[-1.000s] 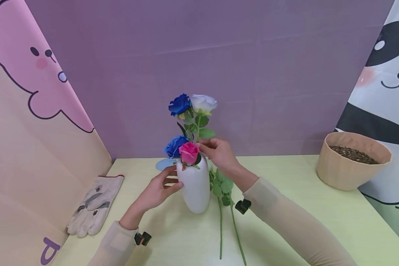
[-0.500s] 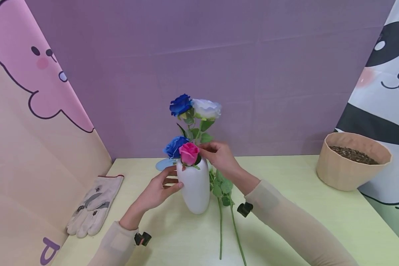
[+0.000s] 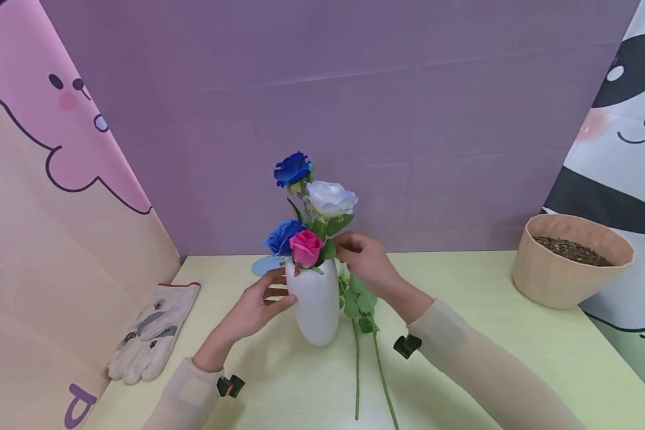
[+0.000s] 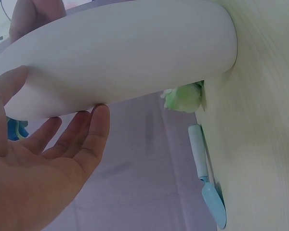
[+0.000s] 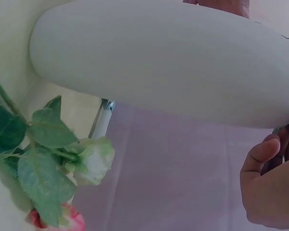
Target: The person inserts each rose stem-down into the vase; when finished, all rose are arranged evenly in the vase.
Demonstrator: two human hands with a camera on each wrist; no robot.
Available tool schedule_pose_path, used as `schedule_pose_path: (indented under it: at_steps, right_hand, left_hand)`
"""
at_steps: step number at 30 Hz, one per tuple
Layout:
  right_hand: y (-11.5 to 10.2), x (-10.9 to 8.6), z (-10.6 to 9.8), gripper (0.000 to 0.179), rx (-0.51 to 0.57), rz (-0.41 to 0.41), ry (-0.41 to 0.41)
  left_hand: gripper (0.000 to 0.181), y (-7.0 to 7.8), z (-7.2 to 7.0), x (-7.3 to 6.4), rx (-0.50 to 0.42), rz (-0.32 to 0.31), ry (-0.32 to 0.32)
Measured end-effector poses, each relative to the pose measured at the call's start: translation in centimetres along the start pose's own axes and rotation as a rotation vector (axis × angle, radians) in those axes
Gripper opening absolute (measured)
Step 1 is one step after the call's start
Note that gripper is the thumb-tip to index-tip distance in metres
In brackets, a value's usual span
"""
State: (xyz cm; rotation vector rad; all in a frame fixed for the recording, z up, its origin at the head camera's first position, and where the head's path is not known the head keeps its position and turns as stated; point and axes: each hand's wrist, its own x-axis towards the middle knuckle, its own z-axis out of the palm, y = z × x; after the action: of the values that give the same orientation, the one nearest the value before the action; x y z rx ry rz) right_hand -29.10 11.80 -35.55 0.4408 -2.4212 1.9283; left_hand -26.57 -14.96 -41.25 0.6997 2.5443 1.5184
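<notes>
A white vase (image 3: 316, 310) stands upright on the table, steadied by my left hand (image 3: 258, 306), whose thumb and fingers curve round its left side. At the rim's right side, my right hand (image 3: 366, 261) pinches the leafy stem of a white rose (image 3: 331, 199); the lower stem is hidden inside the vase. Sharing the vase are a tall blue rose (image 3: 292, 170), a lower blue rose (image 3: 285, 237) and a pink rose (image 3: 306, 248). In the right wrist view, the thumb and fingertips meet right at the rim.
Right of the vase lie leafy stems (image 3: 357, 370), with a pale rose head (image 5: 95, 161) and a pink-red one (image 5: 73, 219). A light blue trowel (image 4: 214, 204) lies behind the vase. White gloves (image 3: 153, 334) rest at left; a tan pot (image 3: 543, 280) of soil stands at right.
The white rose has sunk lower into the vase, its bloom dropping below the tall blue one. My right hand has shifted slightly right and down; the left hand stays on the vase.
</notes>
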Motion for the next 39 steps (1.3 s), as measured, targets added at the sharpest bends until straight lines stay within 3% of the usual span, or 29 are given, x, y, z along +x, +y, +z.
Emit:
schedule_pose_path:
  at_steps: [10,27,39]
  right_hand:
    - [1.8,-1.1,-1.9,0.028,0.024,-0.005,-0.039]
    - [5.9,-2.3,-4.6,0.031,-0.157,0.207,-0.145]
    - [10.4,-3.1,-5.9,0.032,-0.178,0.298,-0.259]
  left_hand:
    - [0.061,-0.1,0.0,-0.1,0.009,0.006,0.002]
    - [0.062,0.1,0.0,-0.1,0.018,0.005,0.002]
    - [0.063,0.2,0.0,-0.1,0.006,-0.018,0.007]
